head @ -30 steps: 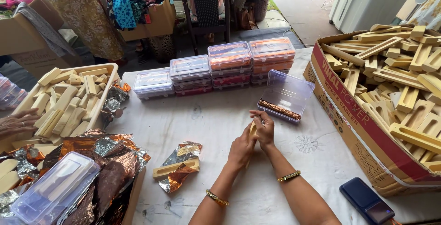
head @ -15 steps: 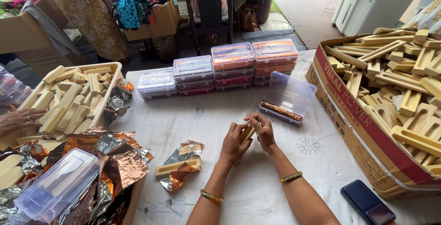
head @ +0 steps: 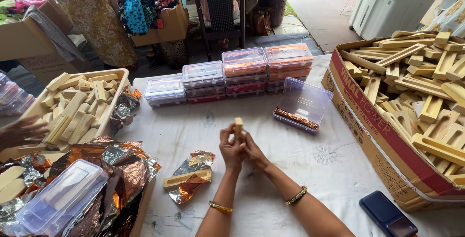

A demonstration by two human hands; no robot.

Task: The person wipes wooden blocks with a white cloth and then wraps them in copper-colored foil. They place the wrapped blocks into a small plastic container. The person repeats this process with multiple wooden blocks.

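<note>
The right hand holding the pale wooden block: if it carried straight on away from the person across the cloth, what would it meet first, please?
Probably the open clear plastic box, though depth is hard to judge; the right hand points slightly right.

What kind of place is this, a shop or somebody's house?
Probably a small home packing workshop. A big cardboard box brims with wooden pieces, clear plastic cases stand stacked on the cloth-covered table, and both hands hold one wooden piece.
</note>
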